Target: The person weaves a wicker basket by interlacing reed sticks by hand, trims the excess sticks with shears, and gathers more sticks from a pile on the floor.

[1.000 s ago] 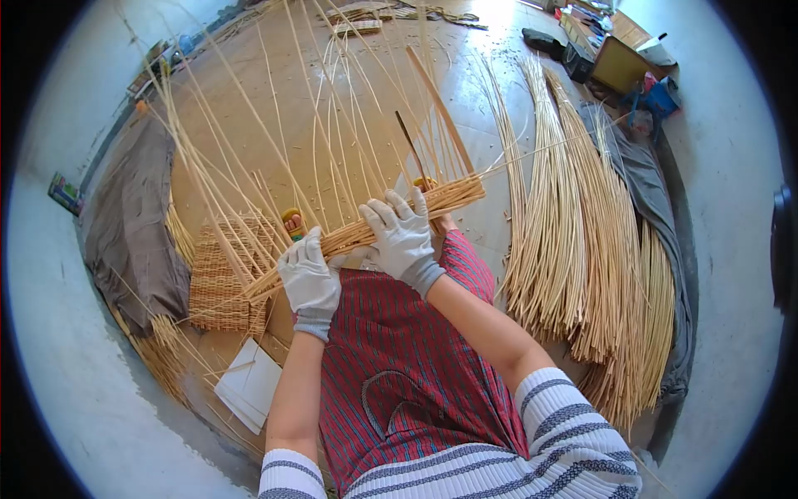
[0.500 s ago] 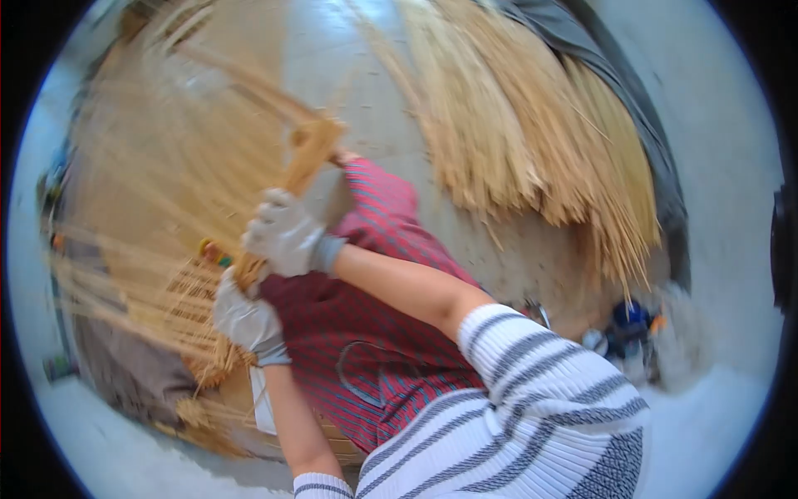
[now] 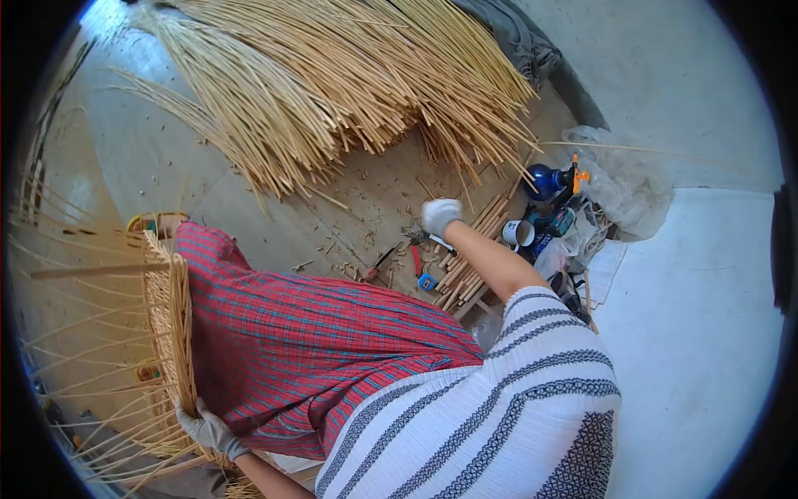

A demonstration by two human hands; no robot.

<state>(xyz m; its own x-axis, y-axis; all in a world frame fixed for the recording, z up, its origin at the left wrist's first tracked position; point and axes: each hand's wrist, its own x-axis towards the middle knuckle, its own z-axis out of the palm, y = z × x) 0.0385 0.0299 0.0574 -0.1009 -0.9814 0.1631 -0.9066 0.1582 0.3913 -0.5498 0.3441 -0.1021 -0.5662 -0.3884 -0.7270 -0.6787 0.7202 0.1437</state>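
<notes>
My left hand, in a pale glove, grips the lower edge of a woven wicker piece at the left. Long loose canes fan out from the piece to the left, and a flat wooden strip crosses it. My right hand, in a white glove, is closed above the floor, beside a bundle of short sticks; whatever it may hold is hidden. Just below it lie red-handled pliers and a blue tape measure. A red checked cloth covers my legs.
Large bundles of long canes lie across the top. At the right are a blue spray bottle, a white mug, a power drill and a clear plastic bag. Scraps dot the floor.
The view has swung to the right. My right hand has left the wooden frame piece and moved right, over the tools. My left hand is now at the wicker's lower edge.
</notes>
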